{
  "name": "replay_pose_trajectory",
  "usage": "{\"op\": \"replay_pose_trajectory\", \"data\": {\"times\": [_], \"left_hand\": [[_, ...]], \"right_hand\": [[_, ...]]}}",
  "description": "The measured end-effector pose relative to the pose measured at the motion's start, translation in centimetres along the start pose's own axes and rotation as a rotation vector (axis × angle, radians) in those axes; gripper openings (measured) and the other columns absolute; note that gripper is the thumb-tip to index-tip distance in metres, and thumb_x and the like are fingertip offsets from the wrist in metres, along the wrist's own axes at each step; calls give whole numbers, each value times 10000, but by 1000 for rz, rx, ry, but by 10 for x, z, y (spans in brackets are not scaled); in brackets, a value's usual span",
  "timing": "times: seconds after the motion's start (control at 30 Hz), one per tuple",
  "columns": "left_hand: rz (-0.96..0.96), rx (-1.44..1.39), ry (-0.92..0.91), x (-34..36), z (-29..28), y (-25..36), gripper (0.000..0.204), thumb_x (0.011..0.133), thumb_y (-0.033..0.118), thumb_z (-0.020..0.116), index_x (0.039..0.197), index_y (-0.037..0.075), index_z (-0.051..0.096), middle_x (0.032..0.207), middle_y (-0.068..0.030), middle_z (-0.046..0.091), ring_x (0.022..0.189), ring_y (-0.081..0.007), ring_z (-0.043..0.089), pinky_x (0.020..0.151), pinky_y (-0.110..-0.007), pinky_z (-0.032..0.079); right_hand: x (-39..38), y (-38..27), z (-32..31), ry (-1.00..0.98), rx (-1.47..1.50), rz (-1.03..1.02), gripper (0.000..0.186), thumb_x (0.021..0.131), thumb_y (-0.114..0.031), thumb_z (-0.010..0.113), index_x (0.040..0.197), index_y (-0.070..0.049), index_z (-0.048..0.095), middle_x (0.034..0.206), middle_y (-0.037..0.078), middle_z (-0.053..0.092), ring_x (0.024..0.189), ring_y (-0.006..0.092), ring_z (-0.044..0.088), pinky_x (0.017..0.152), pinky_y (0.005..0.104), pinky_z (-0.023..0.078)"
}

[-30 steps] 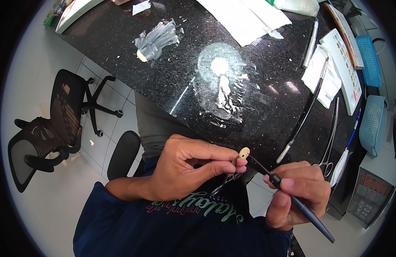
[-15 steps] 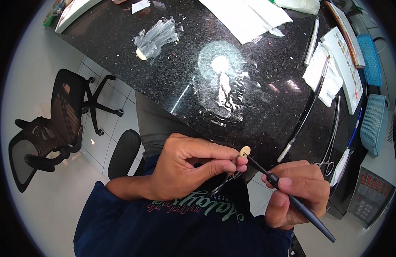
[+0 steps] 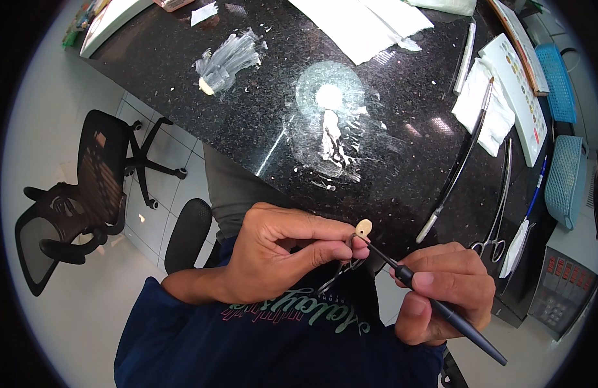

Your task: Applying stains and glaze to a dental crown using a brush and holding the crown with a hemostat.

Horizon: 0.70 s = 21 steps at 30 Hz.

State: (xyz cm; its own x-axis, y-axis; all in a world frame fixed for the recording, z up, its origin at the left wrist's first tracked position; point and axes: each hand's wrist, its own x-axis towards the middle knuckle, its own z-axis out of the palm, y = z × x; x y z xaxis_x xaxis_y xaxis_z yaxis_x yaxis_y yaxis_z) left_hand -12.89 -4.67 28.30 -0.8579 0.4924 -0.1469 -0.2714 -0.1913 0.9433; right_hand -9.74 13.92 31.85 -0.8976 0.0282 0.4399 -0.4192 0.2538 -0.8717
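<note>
Between thumb and forefinger my left hand (image 3: 283, 252) is closed on the slim metal forceps (image 3: 336, 278), whose lower part hangs below the fingers. At my fingertips sits a small cream piece like a dental crown (image 3: 363, 226), with a dark spot in its lower part. My right hand (image 3: 451, 291) grips a dark pen-like tool (image 3: 464, 323) in a writing hold. Its thin tip reaches up and left to the lower edge of the cream piece; whether they touch I cannot tell. Both hands are in front of the dark shirt, just off the counter's near edge.
On the black speckled counter (image 3: 247, 129) lie white paste smears (image 3: 334, 142), a greyish smear (image 3: 231, 61) and white paper (image 3: 351, 29). To the right are a brush (image 3: 467, 142) on tissue, scissor-handled forceps (image 3: 502, 207), a palette (image 3: 515, 97) and blue baskets (image 3: 564, 181). An office chair (image 3: 105, 155) stands left.
The cream piece has turned slightly and moved a little up and left, and the tool's tip has shifted left to its lower edge. The view has tilted slightly. Both grips are unchanged.
</note>
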Motion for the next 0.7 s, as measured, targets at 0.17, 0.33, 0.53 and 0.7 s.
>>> {"op": "replay_pose_trajectory", "data": {"times": [0.17, 0.33, 0.53, 0.7], "left_hand": [[-8, 10, 7, -1, 0, 0, 121, 846, 14, 637, 916, -79, 671, 879, -199, 690, 814, -240, 696, 736, -283, 570], [-5, 4, 10, 0, 1, 1, 121, 846, 15, 638, 914, -79, 671, 879, -199, 690, 812, -235, 696, 728, -280, 569], [-8, -26, 22, -1, 0, -1, 125, 843, 14, 641, 917, -84, 668, 882, -207, 687, 815, -240, 696, 726, -285, 571], [7, -11, -1, -1, -1, -1, 140, 844, 10, 638, 937, -92, 657, 897, -219, 682, 824, -251, 694, 731, -299, 574]], "right_hand": [[-1, 2, 1, 9, -5, -4, 252, 625, 29, 711, 853, -15, 614, 659, 86, 619, 557, 195, 645, 514, 283, 555], [-2, 0, 2, 56, -33, 6, 201, 647, 19, 699, 827, -4, 613, 649, 88, 616, 543, 191, 637, 497, 272, 549], [0, 1, 2, 59, -24, 6, 186, 655, 17, 695, 820, 2, 612, 628, 91, 602, 531, 187, 631, 483, 267, 543], [0, 1, -1, 34, -27, -12, 202, 657, 13, 698, 837, -2, 608, 628, 89, 599, 531, 188, 631, 483, 269, 544]]}}
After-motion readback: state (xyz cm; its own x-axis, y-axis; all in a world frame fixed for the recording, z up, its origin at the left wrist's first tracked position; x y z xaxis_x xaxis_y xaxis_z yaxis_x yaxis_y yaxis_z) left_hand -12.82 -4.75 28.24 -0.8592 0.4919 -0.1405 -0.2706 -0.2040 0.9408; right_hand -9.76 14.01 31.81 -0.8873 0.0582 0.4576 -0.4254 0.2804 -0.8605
